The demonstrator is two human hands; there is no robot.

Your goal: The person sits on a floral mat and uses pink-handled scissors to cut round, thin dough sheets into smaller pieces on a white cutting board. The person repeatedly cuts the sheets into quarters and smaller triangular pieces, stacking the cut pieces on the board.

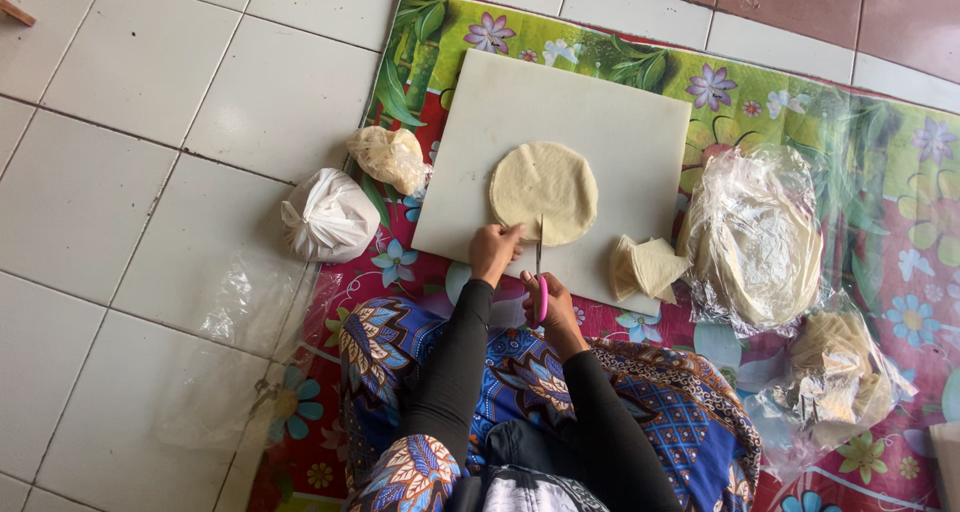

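A stack of round, pale dough sheets (545, 187) lies on a white cutting board (600, 112). My left hand (493, 252) presses on the near edge of the stack. My right hand (550, 307) holds pink-handled scissors (540, 272), whose blades point up into the stack's near edge. A small pile of cut wedge-shaped pieces (645, 269) rests on the board's near right corner. Both arms wear black sleeves.
The board sits on a flowered plastic mat (880, 182) over a white tiled floor. Left of the board lie a tied white plastic bag (328, 215) and a smaller bag of dough (390, 157). To the right are clear bags with round sheets (757, 237) and cut pieces (835, 377).
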